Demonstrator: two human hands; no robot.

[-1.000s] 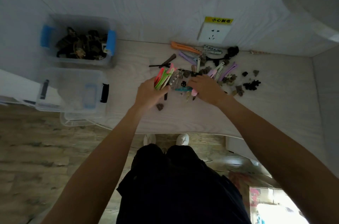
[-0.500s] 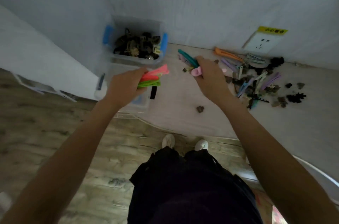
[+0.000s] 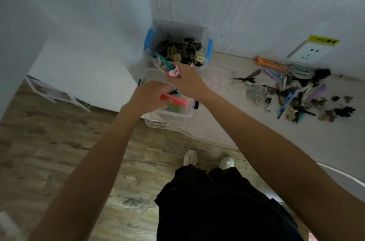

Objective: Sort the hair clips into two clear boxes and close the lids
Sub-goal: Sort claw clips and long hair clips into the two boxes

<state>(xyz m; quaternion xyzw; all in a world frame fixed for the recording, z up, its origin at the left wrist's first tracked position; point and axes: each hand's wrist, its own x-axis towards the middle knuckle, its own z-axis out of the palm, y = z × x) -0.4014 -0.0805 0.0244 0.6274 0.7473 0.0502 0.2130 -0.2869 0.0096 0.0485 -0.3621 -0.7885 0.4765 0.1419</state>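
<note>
Our left hand (image 3: 146,96) grips bright pink and green flat clips (image 3: 174,100) over the near clear plastic box (image 3: 169,116); our right hand (image 3: 185,80) pinches a pale pink clip (image 3: 173,73), hiding the blue-handled box (image 3: 178,47) edge, loose clip pile (image 3: 292,94) well apart.

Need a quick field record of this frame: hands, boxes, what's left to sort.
left hand: over near box, at the bright flat clips; grip unclear
right hand: holds pink clip and teal clip
far box: blue latches, dark claw clips, no lid on
unsorted pile: on table, right
</note>
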